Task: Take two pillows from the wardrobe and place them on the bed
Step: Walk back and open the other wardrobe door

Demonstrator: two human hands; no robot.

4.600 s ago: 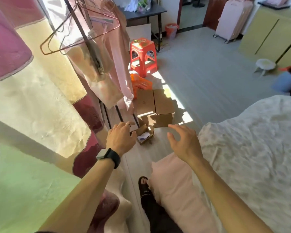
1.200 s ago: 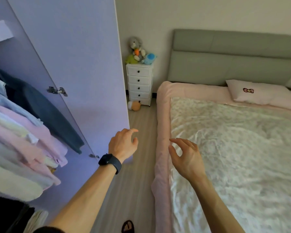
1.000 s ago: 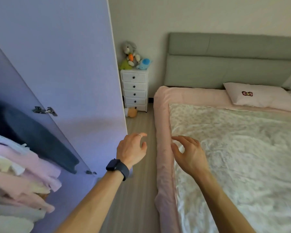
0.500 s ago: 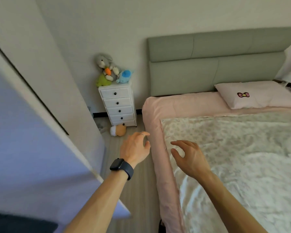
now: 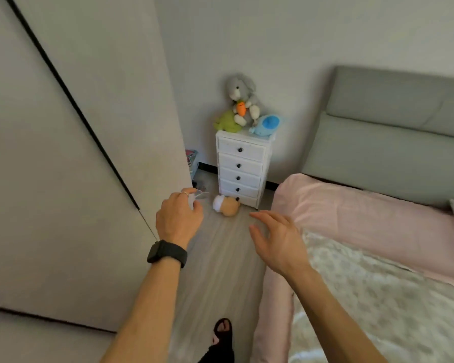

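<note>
Fingers (image 5: 264,218) on both hands hang loose, holding nothing, left hand (image 5: 180,218) near what looks like a shut wardrobe door (image 5: 63,179), right hand (image 5: 275,239) beside the bed (image 5: 364,221); wardrobe pillows unseen, so fetching seems pending, and next comes opening that door and reaching in.

Black smartwatch (image 5: 167,254) and a ring (image 5: 184,193) on the left hand (image 5: 178,218), black sandal (image 5: 222,334)
</note>
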